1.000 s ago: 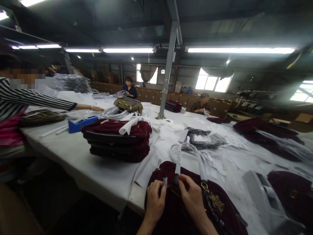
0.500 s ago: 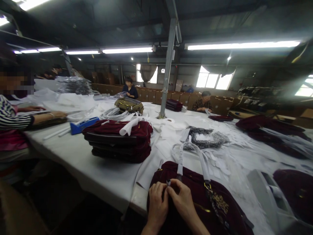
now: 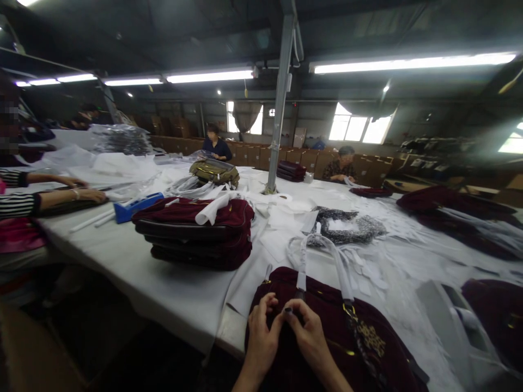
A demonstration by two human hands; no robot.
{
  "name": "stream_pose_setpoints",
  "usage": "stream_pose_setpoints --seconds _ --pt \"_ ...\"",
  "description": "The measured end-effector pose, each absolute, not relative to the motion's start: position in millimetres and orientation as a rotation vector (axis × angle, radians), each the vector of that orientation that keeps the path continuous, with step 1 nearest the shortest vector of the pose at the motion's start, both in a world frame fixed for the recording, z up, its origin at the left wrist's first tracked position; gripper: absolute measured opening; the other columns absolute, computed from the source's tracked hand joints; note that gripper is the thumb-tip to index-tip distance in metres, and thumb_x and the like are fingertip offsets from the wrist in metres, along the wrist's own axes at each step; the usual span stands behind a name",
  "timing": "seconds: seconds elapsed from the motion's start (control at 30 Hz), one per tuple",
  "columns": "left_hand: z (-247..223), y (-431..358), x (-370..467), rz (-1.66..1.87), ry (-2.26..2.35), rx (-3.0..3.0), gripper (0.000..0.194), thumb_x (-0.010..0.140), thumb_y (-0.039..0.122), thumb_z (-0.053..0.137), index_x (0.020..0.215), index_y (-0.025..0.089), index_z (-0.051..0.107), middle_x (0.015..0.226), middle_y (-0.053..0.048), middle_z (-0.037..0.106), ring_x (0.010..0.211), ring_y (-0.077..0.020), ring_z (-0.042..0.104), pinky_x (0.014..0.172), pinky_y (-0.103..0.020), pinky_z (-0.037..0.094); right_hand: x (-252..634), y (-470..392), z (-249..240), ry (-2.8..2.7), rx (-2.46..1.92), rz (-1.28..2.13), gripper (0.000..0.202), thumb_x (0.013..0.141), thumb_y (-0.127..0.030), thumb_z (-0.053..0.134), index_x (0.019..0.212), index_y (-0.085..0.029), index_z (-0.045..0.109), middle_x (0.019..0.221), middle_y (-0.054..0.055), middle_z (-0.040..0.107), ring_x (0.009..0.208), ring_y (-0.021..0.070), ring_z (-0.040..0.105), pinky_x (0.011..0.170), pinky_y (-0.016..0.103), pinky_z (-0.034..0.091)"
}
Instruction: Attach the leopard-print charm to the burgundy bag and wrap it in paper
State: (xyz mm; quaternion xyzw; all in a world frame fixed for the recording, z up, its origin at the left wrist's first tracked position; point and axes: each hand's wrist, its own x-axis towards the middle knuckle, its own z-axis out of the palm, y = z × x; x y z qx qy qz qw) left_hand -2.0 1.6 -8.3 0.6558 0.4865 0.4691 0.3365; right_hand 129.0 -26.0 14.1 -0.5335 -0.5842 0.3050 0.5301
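Note:
A dark red bag (image 3: 327, 326) with white-wrapped handles (image 3: 342, 272), gold fittings and a braided strap lies at the table's near edge. Over its left part, my left hand (image 3: 263, 332) has its thumb against the fingertips of my right hand, its other fingers curled and raised. My right hand (image 3: 308, 326) pinches something small and dark between thumb and fingers; what it is cannot be made out. Both hands meet at the fingertips just above the bag.
Stacked dark red bags (image 3: 196, 231) stand left, beside a blue dispenser (image 3: 137, 207). A grey dispenser (image 3: 453, 321) sits right. Behind are an olive bag (image 3: 214, 172), black-and-white wrap (image 3: 351, 226) and a metal post (image 3: 281, 103). A person's striped sleeves (image 3: 18, 204) reach in at left.
My left fingers have lifted and spread away from the small dark item, while my right hand keeps its pinch. The view has shifted slightly; the person at left has moved further toward the edge.

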Motion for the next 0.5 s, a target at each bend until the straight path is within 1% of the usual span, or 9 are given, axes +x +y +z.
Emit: stream_pose_setpoints --seconds 0.03,0.1,0.13,0.17,0.23,0.3,0.37,0.43,0.5 --pt "-8 2 -2 1.217 1.237 1.718 0.025 0.08 0.036 0.056 0.101 0.024 0.058 0.095 -0.003 0.063 0.09 -0.0185 0.058 0.084 -0.035 0.046 129 -25 13 -1.385 -1.275 0.737 0.017 0.083 -0.034 0.054 0.082 -0.018 0.058 0.077 0.002 0.062 0.074 0.016 0.057 0.069 0.023 0.043" --pt "-11 1 -2 1.236 1.228 1.753 0.015 0.081 0.035 0.055 0.084 0.023 0.063 0.086 -0.002 0.064 0.085 -0.0178 0.059 0.079 -0.032 0.048 127 -23 11 -1.34 -1.282 0.754 0.018 0.081 -0.034 0.056 0.083 -0.017 0.059 0.077 0.002 0.062 0.074 0.0163 0.057 0.069 0.024 0.044" --pt "-13 0 -1 1.275 1.256 1.786 0.015 0.082 0.034 0.054 0.079 0.023 0.064 0.081 -0.002 0.064 0.081 -0.0175 0.059 0.076 -0.031 0.048 126 -23 10 -1.303 -1.287 0.765 0.018 0.08 -0.034 0.057 0.083 -0.017 0.059 0.078 0.002 0.063 0.074 0.0165 0.057 0.07 0.024 0.044" --pt "-16 -2 0 1.329 1.296 1.842 0.014 0.082 0.032 0.054 0.078 0.023 0.064 0.079 -0.002 0.064 0.078 -0.0172 0.059 0.073 -0.031 0.048 125 -22 9 -1.261 -1.292 0.782 0.019 0.079 -0.034 0.059 0.083 -0.016 0.06 0.077 0.003 0.063 0.074 0.0165 0.057 0.07 0.024 0.044" --pt "-23 -6 3 1.427 1.344 2.066 0.012 0.083 0.025 0.053 0.085 0.022 0.064 0.08 -0.002 0.067 0.076 -0.0171 0.059 0.074 -0.033 0.046 123 -20 7 -1.159 -1.302 0.83 0.02 0.076 -0.034 0.061 0.08 -0.015 0.06 0.074 0.003 0.063 0.069 0.0156 0.056 0.066 0.024 0.045" --pt "-31 -11 4 1.465 1.318 2.358 0.02 0.084 0.016 0.05 0.099 0.021 0.062 0.09 -0.004 0.069 0.08 -0.0177 0.061 0.081 -0.037 0.043 123 -18 5 -1.049 -1.31 0.883 0.021 0.073 -0.034 0.063 0.077 -0.014 0.06 0.067 0.001 0.06 0.062 0.0137 0.053 0.06 0.023 0.043" --pt "-38 -13 4 1.453 1.256 2.586 0.03 0.083 0.011 0.049 0.11 0.02 0.057 0.1 -0.006 0.068 0.087 -0.0188 0.061 0.087 -0.04 0.039 123 -17 4 -0.96 -1.317 0.927 0.021 0.071 -0.033 0.064 0.074 -0.013 0.06 0.061 0.0 0.057 0.055 0.0116 0.05 0.054 0.022 0.04" --pt "-44 -13 2 1.442 1.205 2.71 0.034 0.082 0.01 0.05 0.114 0.018 0.054 0.104 -0.007 0.067 0.09 -0.0197 0.062 0.09 -0.042 0.037 124 -16 2 -0.898 -1.319 0.953 0.02 0.069 -0.031 0.065 0.071 -0.012 0.06 0.057 -0.002 0.056 0.051 0.0099 0.047 0.051 0.021 0.038" --pt "-49 -10 -1 1.453 1.158 2.772 0.034 0.081 0.011 0.052 0.114 0.018 0.054 0.103 -0.008 0.068 0.089 -0.0198 0.062 0.089 -0.042 0.037 124 -15 1 -0.846 -1.318 0.966 0.018 0.067 -0.028 0.065 0.07 -0.012 0.06 0.054 -0.002 0.055 0.047 0.0087 0.045 0.048 0.02 0.036"
